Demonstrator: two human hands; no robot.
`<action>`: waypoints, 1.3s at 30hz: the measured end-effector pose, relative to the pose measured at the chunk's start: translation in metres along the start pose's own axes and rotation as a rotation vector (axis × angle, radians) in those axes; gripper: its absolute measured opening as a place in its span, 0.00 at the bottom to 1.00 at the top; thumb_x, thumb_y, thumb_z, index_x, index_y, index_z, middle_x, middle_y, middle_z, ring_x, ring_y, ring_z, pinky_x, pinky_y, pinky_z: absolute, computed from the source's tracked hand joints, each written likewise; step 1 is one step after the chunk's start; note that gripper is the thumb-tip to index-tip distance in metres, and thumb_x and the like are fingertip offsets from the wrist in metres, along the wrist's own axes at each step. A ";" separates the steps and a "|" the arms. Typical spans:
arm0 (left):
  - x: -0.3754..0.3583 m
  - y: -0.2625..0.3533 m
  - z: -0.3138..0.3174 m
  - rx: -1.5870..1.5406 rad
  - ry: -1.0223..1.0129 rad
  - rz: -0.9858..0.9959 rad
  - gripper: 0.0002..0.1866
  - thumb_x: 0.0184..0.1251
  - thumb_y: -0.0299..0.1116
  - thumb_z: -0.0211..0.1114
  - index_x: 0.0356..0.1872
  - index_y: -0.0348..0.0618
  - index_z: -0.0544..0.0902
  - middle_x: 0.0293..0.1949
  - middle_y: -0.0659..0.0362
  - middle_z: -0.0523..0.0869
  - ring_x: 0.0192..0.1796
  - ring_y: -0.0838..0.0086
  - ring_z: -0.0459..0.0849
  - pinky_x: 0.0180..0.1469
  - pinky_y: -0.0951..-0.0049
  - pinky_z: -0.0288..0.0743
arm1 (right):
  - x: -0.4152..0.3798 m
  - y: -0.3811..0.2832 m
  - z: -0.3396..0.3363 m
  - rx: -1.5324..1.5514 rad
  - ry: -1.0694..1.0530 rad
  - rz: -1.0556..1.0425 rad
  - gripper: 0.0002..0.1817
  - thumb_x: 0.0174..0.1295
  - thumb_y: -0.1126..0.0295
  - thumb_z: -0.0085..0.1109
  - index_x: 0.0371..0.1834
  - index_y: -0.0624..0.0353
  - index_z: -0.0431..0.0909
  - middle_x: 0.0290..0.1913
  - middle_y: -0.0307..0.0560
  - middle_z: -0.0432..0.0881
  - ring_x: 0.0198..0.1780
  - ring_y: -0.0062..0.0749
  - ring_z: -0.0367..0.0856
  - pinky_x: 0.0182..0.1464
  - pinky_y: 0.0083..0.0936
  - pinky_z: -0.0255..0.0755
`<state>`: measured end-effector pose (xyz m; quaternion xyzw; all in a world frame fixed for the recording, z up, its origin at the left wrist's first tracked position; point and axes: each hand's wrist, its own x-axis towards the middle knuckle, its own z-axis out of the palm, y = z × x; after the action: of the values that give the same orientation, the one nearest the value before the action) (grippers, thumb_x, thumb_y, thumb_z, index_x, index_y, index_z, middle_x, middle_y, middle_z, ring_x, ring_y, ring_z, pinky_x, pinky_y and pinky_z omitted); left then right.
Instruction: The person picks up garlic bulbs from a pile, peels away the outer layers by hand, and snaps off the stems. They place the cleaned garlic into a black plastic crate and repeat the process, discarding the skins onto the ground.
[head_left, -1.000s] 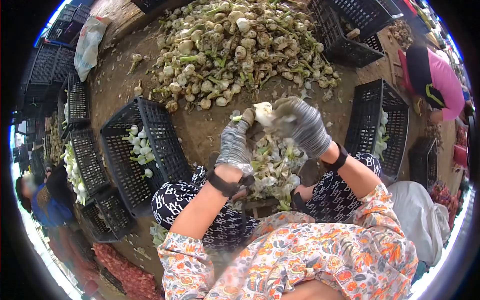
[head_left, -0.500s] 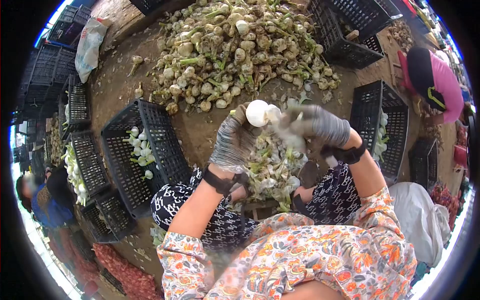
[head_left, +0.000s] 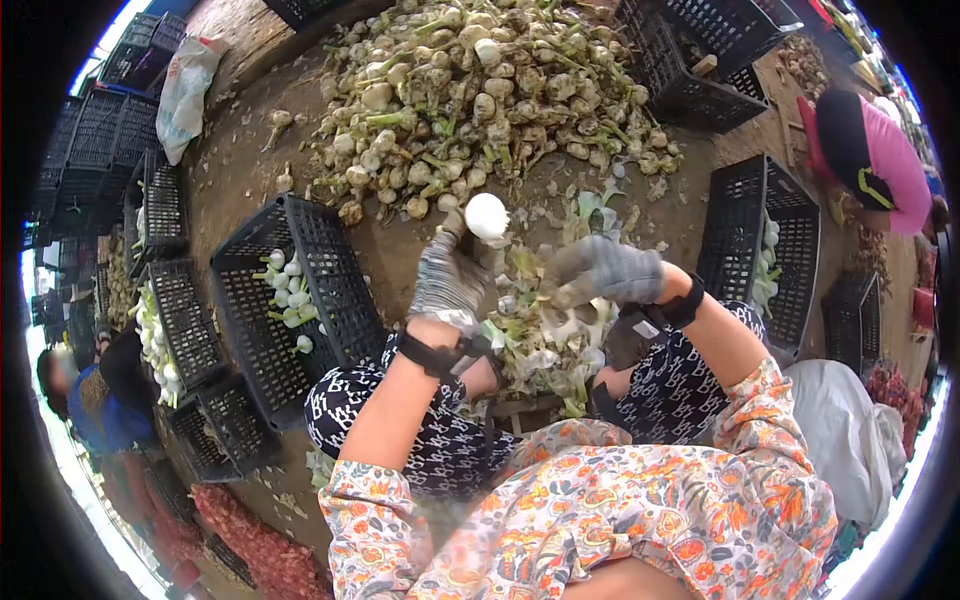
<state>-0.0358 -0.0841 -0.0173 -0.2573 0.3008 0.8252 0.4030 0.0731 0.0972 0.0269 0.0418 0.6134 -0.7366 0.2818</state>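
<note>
My left hand (head_left: 450, 270), in a grey striped work glove, is closed round a white, smooth garlic bulb (head_left: 487, 216). The bulb sticks up past its fingertips. My right hand (head_left: 603, 270), gloved the same way, is apart from the bulb, to its right and lower. Its fingers are curled together and point down to the left; I cannot tell what is between them. Pale garlic skins (head_left: 572, 325) show just under those fingers. Peeled skins and green leaf scraps (head_left: 535, 362) lie heaped between my knees.
A large heap of untrimmed garlic (head_left: 480, 110) lies ahead on the dirt floor. A black crate (head_left: 345, 285) with white bulbs stands at left, another crate (head_left: 790, 235) at right. A white sack (head_left: 845, 425) lies at lower right. Other people (head_left: 895, 165) work at both sides.
My right hand has come away from the garlic bulb and dropped lower. My left hand has shifted slightly left with the bulb, and the loose skin beside it is gone.
</note>
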 end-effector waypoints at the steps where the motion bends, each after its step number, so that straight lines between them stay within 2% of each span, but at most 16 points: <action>1: -0.002 0.004 -0.002 -0.047 0.046 0.016 0.14 0.61 0.38 0.61 0.43 0.41 0.76 0.34 0.59 0.81 0.31 0.75 0.79 0.28 0.76 0.78 | 0.004 0.014 0.002 -0.036 -0.020 0.071 0.14 0.57 0.66 0.58 0.40 0.66 0.77 0.28 0.40 0.79 0.26 0.16 0.77 0.26 0.14 0.71; 2: 0.004 0.012 -0.018 -0.047 0.165 0.012 0.13 0.60 0.39 0.62 0.40 0.43 0.77 0.31 0.61 0.80 0.28 0.77 0.76 0.26 0.78 0.76 | 0.020 0.041 0.000 -0.282 0.066 0.049 0.13 0.57 0.67 0.56 0.40 0.65 0.77 0.27 0.43 0.79 0.26 0.26 0.78 0.28 0.21 0.73; 4: -0.005 0.030 -0.040 -0.102 0.241 0.141 0.11 0.56 0.36 0.65 0.37 0.43 0.77 0.29 0.62 0.80 0.27 0.78 0.78 0.22 0.82 0.75 | 0.061 0.144 -0.025 -1.254 0.115 0.030 0.13 0.57 0.69 0.53 0.41 0.65 0.78 0.28 0.49 0.79 0.29 0.41 0.78 0.33 0.31 0.74; 7: -0.014 0.081 -0.115 -0.314 0.400 0.361 0.12 0.57 0.38 0.63 0.36 0.41 0.76 0.27 0.60 0.79 0.25 0.76 0.77 0.22 0.80 0.75 | 0.059 0.178 -0.018 -1.340 -0.138 0.297 0.12 0.56 0.71 0.52 0.41 0.62 0.79 0.35 0.49 0.82 0.31 0.47 0.80 0.34 0.32 0.74; 10: -0.071 0.119 -0.127 -0.588 0.502 0.598 0.17 0.59 0.44 0.60 0.36 0.38 0.75 0.27 0.59 0.79 0.26 0.72 0.78 0.24 0.76 0.74 | 0.080 0.179 -0.022 -1.371 -0.255 0.363 0.11 0.54 0.70 0.52 0.37 0.63 0.79 0.39 0.54 0.81 0.38 0.46 0.81 0.38 0.34 0.74; 12: -0.095 0.125 -0.101 -0.695 0.517 0.631 0.18 0.59 0.43 0.61 0.36 0.36 0.74 0.27 0.56 0.77 0.27 0.71 0.75 0.28 0.74 0.72 | 0.108 0.153 -0.028 -1.353 -0.076 0.416 0.10 0.56 0.70 0.51 0.36 0.62 0.79 0.42 0.57 0.79 0.44 0.46 0.79 0.41 0.34 0.74; 18: -0.053 0.110 -0.079 -0.207 0.177 0.597 0.10 0.62 0.35 0.59 0.36 0.38 0.76 0.29 0.58 0.81 0.30 0.74 0.78 0.27 0.79 0.73 | 0.230 0.141 -0.067 -1.414 0.596 0.246 0.11 0.56 0.74 0.50 0.40 0.63 0.78 0.52 0.58 0.74 0.50 0.46 0.76 0.42 0.35 0.75; 21: -0.050 0.079 -0.027 -0.077 0.148 0.510 0.07 0.63 0.35 0.58 0.35 0.43 0.77 0.30 0.62 0.80 0.31 0.79 0.77 0.27 0.83 0.73 | 0.276 0.138 -0.079 -1.340 0.597 0.361 0.17 0.55 0.75 0.49 0.49 0.55 0.74 0.57 0.55 0.71 0.56 0.47 0.72 0.52 0.38 0.70; 22: -0.050 0.072 -0.016 -0.095 0.168 0.468 0.07 0.63 0.34 0.58 0.36 0.44 0.77 0.30 0.62 0.79 0.31 0.79 0.77 0.27 0.83 0.73 | 0.295 0.140 -0.085 -1.398 0.400 0.618 0.21 0.55 0.75 0.49 0.54 0.56 0.71 0.57 0.54 0.70 0.57 0.46 0.70 0.54 0.38 0.69; 26: -0.034 0.055 -0.030 -0.079 0.241 0.363 0.08 0.62 0.34 0.59 0.40 0.44 0.78 0.32 0.62 0.81 0.31 0.77 0.79 0.26 0.80 0.75 | 0.312 0.173 -0.110 -1.451 0.439 0.306 0.17 0.57 0.72 0.50 0.50 0.60 0.74 0.56 0.57 0.71 0.53 0.48 0.73 0.54 0.37 0.69; 29: -0.020 0.043 -0.042 -0.030 0.330 0.391 0.11 0.61 0.35 0.60 0.43 0.44 0.77 0.33 0.62 0.81 0.30 0.77 0.79 0.25 0.80 0.75 | 0.287 0.163 -0.108 -1.098 0.639 0.403 0.15 0.55 0.68 0.54 0.46 0.61 0.76 0.51 0.58 0.75 0.49 0.52 0.74 0.50 0.39 0.70; 30: -0.015 0.039 -0.043 0.036 0.347 0.425 0.12 0.61 0.35 0.61 0.44 0.44 0.77 0.33 0.63 0.81 0.30 0.77 0.79 0.25 0.79 0.75 | 0.292 0.210 -0.127 -1.033 0.828 0.161 0.15 0.54 0.66 0.57 0.43 0.61 0.77 0.41 0.55 0.80 0.43 0.49 0.77 0.42 0.38 0.72; 31: -0.010 0.034 -0.044 0.100 0.363 0.460 0.13 0.60 0.35 0.62 0.44 0.44 0.77 0.32 0.63 0.81 0.30 0.78 0.79 0.25 0.79 0.75 | 0.282 0.223 -0.137 -1.162 0.719 -0.038 0.15 0.55 0.65 0.58 0.42 0.63 0.77 0.39 0.53 0.81 0.41 0.45 0.78 0.39 0.35 0.72; 34: 0.019 0.011 -0.070 0.724 0.226 0.725 0.21 0.55 0.29 0.66 0.51 0.43 0.73 0.45 0.60 0.78 0.41 0.77 0.78 0.40 0.78 0.77 | 0.208 0.111 -0.076 0.005 0.520 0.190 0.16 0.56 0.63 0.59 0.41 0.64 0.78 0.34 0.46 0.81 0.36 0.31 0.77 0.33 0.27 0.72; 35: 0.026 0.004 -0.073 0.958 0.172 0.853 0.24 0.54 0.27 0.67 0.53 0.42 0.72 0.48 0.59 0.77 0.44 0.76 0.78 0.44 0.77 0.77 | 0.185 0.086 -0.058 0.122 0.483 0.182 0.16 0.56 0.62 0.60 0.41 0.65 0.78 0.33 0.43 0.81 0.34 0.27 0.77 0.31 0.24 0.72; 39: 0.009 -0.011 -0.038 0.792 -0.064 0.611 0.32 0.50 0.20 0.67 0.58 0.39 0.66 0.54 0.56 0.72 0.52 0.73 0.74 0.55 0.75 0.71 | 0.127 0.035 -0.009 0.080 0.488 -0.062 0.18 0.57 0.58 0.60 0.34 0.66 0.79 0.20 0.39 0.77 0.19 0.17 0.73 0.18 0.17 0.68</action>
<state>-0.0246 -0.1012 -0.0525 0.0410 0.6400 0.7354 0.2188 -0.0191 0.0565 -0.0577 0.2108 0.6347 -0.7366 0.1008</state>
